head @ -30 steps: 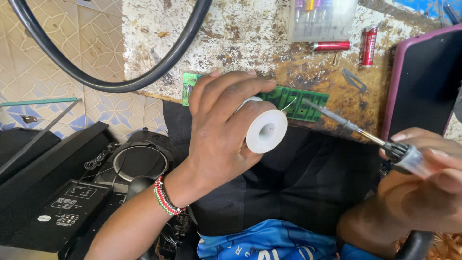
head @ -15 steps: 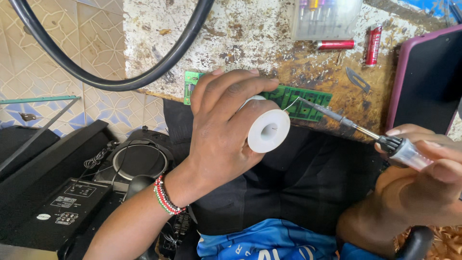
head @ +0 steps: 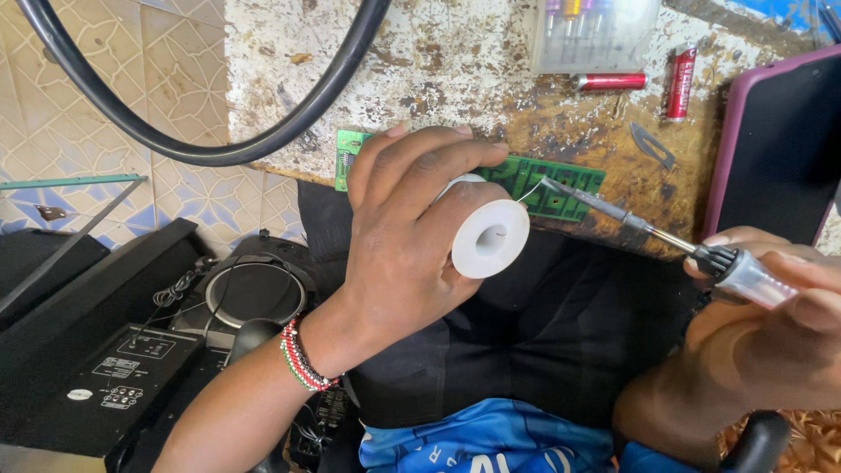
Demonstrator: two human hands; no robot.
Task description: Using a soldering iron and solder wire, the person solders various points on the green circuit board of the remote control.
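My left hand (head: pixel 403 232) grips a white spool of solder wire (head: pixel 491 238), held just above the near edge of a worn workbench. A thin strand of solder runs from the spool toward a green circuit board (head: pixel 561 180) lying at the bench edge. My right hand (head: pixel 771 328) holds a soldering iron (head: pixel 674 241) by its handle. The iron's metal tip rests on the green board, next to the end of the solder strand. A beaded bracelet sits on my left wrist.
On the bench lie two red batteries (head: pixel 679 81), a clear plastic case (head: pixel 596 35), a small blade (head: pixel 653 144) and a dark tablet in a pink case (head: pixel 775 144). A thick black cable (head: pixel 289 123) loops over the bench. Black audio gear (head: pixel 131 350) sits on the floor at left.
The soldering iron has swung left, bringing its tip onto the green board beside the solder strand. My left hand with the spool has hardly moved.
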